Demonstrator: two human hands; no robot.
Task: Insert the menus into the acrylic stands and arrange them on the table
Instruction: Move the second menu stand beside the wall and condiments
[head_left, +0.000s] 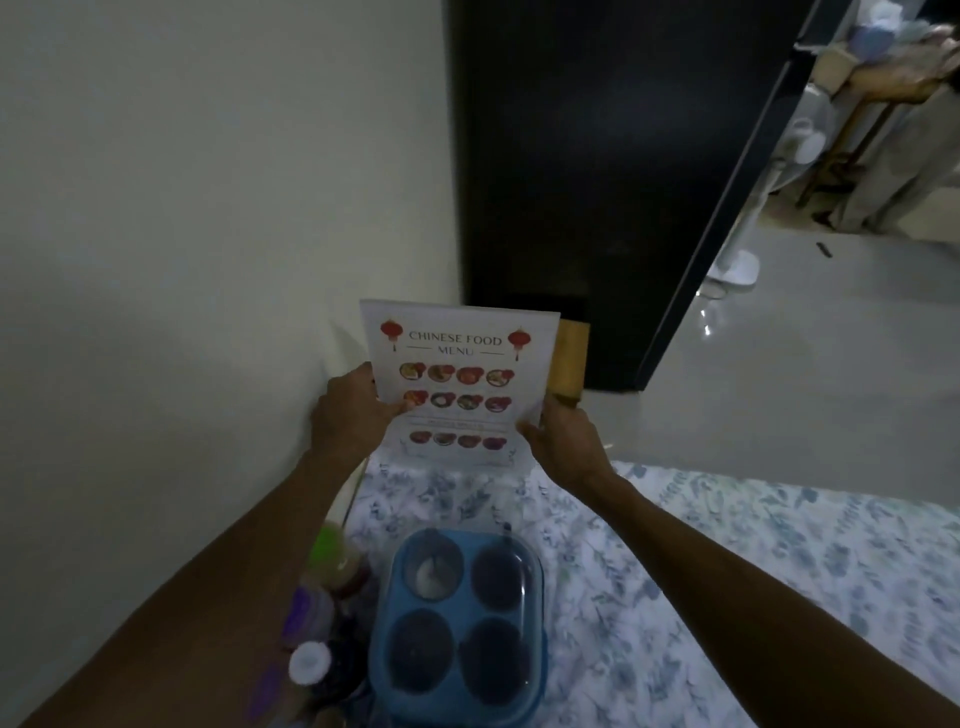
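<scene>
A white "Chinese Food Menu" sheet (460, 358) with red lanterns and rows of dish photos stands upright at the far end of the table (727, 545). My left hand (349, 410) grips its left edge with the thumb on the front. My right hand (563, 441) grips the lower right edge. The menu looks encased in a clear acrylic stand, though its edges are hard to make out in the dim light. The bottom of the menu touches or sits just above the floral tablecloth.
A blue four-cup condiment caddy (457, 623) with a clear lid sits near me. Several bottles (322, 613) stand at its left by the wall. A wooden block (569, 358) rises behind the menu. A black cabinet (597, 182) stands beyond; open floor lies right.
</scene>
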